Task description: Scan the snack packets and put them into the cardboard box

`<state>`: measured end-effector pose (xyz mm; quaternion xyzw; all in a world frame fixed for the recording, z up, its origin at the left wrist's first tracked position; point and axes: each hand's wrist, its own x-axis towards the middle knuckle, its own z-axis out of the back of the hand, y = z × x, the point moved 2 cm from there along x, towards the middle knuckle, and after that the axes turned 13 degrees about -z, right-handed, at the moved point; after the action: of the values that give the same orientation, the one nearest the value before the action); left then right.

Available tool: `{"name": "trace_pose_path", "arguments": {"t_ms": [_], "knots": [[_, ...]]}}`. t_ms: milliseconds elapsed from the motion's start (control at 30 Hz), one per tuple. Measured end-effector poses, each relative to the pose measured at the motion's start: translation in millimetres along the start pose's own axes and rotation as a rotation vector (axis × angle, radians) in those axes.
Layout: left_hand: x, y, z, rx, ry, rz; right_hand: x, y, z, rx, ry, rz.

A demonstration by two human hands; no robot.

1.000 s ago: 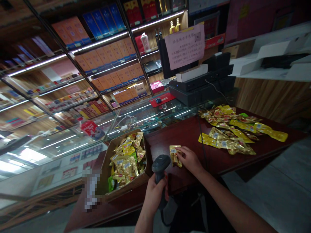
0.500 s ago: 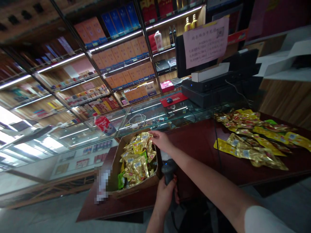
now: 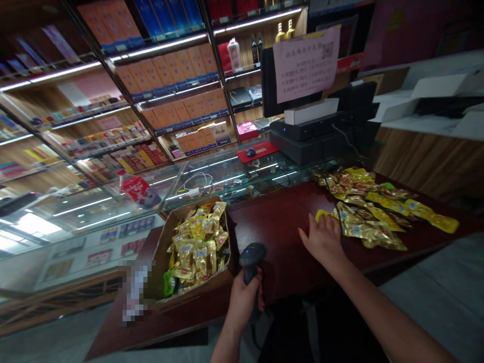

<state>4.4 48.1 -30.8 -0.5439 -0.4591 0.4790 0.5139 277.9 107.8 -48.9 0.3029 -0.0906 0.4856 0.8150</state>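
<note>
My left hand [image 3: 244, 297] is wrapped round the handle of a dark barcode scanner [image 3: 252, 255], whose head points away from me. My right hand [image 3: 324, 238] stretches out with fingers spread over the left end of a heap of shiny snack packets [image 3: 372, 234]. Its fingertips overlap a yellow packet [image 3: 322, 214]; whether they touch it I cannot tell. To the left of the scanner stands an open cardboard box [image 3: 161, 275], filled with gold packets [image 3: 196, 254] and a few green ones.
Both the box and the heap lie on a dark red wooden table [image 3: 280, 222]. Behind it runs a glass counter [image 3: 212, 171] with a mouse [image 3: 250, 152], a red bottle [image 3: 139, 190] and a monitor carrying a pink notice [image 3: 307, 65]. Stocked shelves line the wall.
My right hand has left the packets in the box and swung right to the heap. My left hand keeps the scanner. The whole view has shifted toward the right.
</note>
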Motion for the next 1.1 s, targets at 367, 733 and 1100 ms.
{"name": "trace_pose_path", "arguments": {"t_ms": [367,733,1100], "knots": [[-2.3,2.1,-1.6,0.028,-0.023,-0.002,-61.0,79.2,18.3,0.266,0.218,0.331],[-1.7,2.1,-1.9,0.047,-0.004,-0.012,-32.8,35.0,-14.7,0.189,0.110,0.071],[-2.1,-0.9,-5.2,0.058,-0.017,-0.002,-34.7,37.3,-9.7,0.536,0.426,0.178]]}}
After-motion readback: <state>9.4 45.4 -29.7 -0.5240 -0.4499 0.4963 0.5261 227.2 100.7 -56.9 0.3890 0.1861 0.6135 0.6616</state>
